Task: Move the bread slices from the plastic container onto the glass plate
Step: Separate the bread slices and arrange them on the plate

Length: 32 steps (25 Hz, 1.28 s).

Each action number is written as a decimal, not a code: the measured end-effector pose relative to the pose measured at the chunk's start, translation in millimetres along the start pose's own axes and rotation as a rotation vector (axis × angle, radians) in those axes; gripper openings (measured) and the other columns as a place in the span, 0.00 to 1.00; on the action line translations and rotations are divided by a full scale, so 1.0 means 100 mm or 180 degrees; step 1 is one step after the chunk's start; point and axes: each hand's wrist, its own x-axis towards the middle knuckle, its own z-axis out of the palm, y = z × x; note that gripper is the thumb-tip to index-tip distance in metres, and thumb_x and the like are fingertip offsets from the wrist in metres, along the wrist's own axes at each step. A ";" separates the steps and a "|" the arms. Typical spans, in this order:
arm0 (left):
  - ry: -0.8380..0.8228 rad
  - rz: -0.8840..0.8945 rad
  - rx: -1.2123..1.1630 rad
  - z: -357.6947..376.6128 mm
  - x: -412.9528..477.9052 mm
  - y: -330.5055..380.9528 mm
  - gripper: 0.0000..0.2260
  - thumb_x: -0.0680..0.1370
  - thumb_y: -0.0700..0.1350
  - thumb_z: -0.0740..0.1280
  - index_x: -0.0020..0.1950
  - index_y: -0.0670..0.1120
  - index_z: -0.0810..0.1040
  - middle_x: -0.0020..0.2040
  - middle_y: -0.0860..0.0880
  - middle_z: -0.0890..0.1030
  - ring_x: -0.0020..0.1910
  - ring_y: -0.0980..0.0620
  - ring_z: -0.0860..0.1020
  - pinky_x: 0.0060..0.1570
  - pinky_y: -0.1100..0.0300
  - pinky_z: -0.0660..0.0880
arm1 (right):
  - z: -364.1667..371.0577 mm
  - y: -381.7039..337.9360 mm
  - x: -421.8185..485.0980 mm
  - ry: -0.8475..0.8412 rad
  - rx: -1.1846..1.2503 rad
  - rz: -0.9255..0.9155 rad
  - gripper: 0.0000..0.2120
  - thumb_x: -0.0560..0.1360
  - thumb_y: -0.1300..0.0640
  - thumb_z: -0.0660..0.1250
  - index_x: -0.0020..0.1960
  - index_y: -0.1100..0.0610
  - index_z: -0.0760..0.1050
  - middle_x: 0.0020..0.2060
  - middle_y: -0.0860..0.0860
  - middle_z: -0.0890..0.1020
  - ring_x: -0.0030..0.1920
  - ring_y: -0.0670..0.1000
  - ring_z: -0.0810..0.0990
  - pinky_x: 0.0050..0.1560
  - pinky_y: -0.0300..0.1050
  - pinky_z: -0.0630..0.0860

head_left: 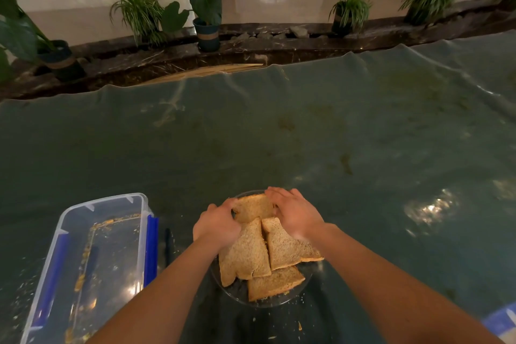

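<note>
Several brown bread slices (251, 254) lie overlapping on the clear glass plate (237, 292) near the table's front edge. One more slice (252, 208) is at the plate's far side, held between both hands. My left hand (216, 225) grips its left edge, and my right hand (293, 213) curls over its right edge. The clear plastic container (83, 265) with blue clips stands to the left of the plate. It holds only crumbs.
The table (307, 134) is covered with a wrinkled clear sheet scattered with crumbs. A dark pen (167, 246) lies between container and plate. A blue-and-white object (502, 321) sits at the lower right corner. Potted plants (206, 17) line a stone ledge beyond the table.
</note>
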 end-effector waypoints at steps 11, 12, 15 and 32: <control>0.0209 -0.0022 -0.0111 0.20 -0.09 -0.19 0.24 0.75 0.49 0.60 0.72 0.53 0.69 0.59 0.44 0.73 0.62 0.41 0.68 0.60 0.50 0.69 | 0.03 0.13 -0.34 0.0093 0.0254 0.0514 0.17 0.79 0.46 0.55 0.66 0.46 0.69 0.60 0.48 0.78 0.67 0.53 0.64 0.66 0.54 0.62; 0.0183 -0.0019 -0.0100 0.21 -0.09 -0.18 0.25 0.75 0.49 0.59 0.74 0.54 0.67 0.60 0.44 0.72 0.63 0.42 0.67 0.60 0.50 0.68 | 0.04 0.11 -0.32 0.0074 0.0207 0.0458 0.17 0.79 0.45 0.55 0.66 0.45 0.69 0.60 0.46 0.78 0.68 0.53 0.63 0.68 0.54 0.59; 0.0108 0.0017 -0.0019 0.22 -0.08 -0.19 0.27 0.75 0.49 0.58 0.75 0.56 0.64 0.60 0.45 0.71 0.63 0.42 0.65 0.61 0.49 0.69 | 0.08 0.08 -0.29 0.0092 0.0030 0.0279 0.18 0.80 0.43 0.53 0.68 0.43 0.66 0.61 0.42 0.78 0.70 0.53 0.60 0.71 0.56 0.52; -0.0423 0.0657 -0.0053 0.16 -0.38 -0.35 0.49 0.62 0.53 0.76 0.78 0.53 0.54 0.68 0.48 0.63 0.68 0.46 0.57 0.67 0.55 0.63 | 0.03 0.20 -0.77 0.0714 0.0594 0.0919 0.12 0.76 0.58 0.64 0.59 0.54 0.76 0.48 0.53 0.78 0.48 0.55 0.79 0.47 0.47 0.77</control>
